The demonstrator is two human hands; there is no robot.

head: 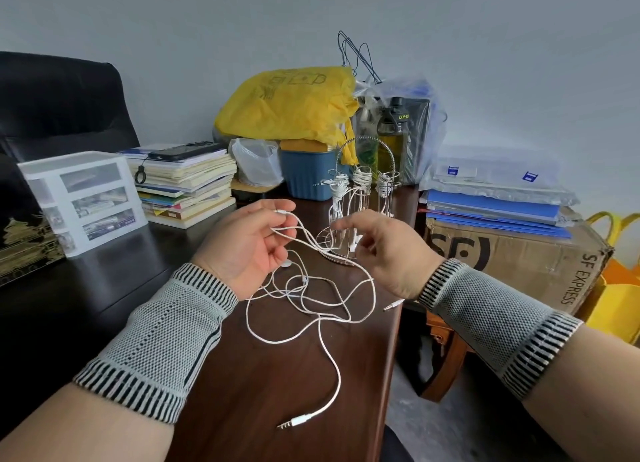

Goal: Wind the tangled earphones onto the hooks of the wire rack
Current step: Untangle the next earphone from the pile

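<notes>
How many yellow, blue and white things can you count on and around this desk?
Yellow: 2, the plastic bag and the tote at the far right.
Blue: 2, the bin and the folder stack.
White: 2, the drawer unit and the loose earphones.
Total: 6

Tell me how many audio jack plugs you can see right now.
2. One jack plug lies on the desk nearest the person; the other jack plug pokes past the desk's right edge, below the right hand. More could hide in the tangle.
</notes>
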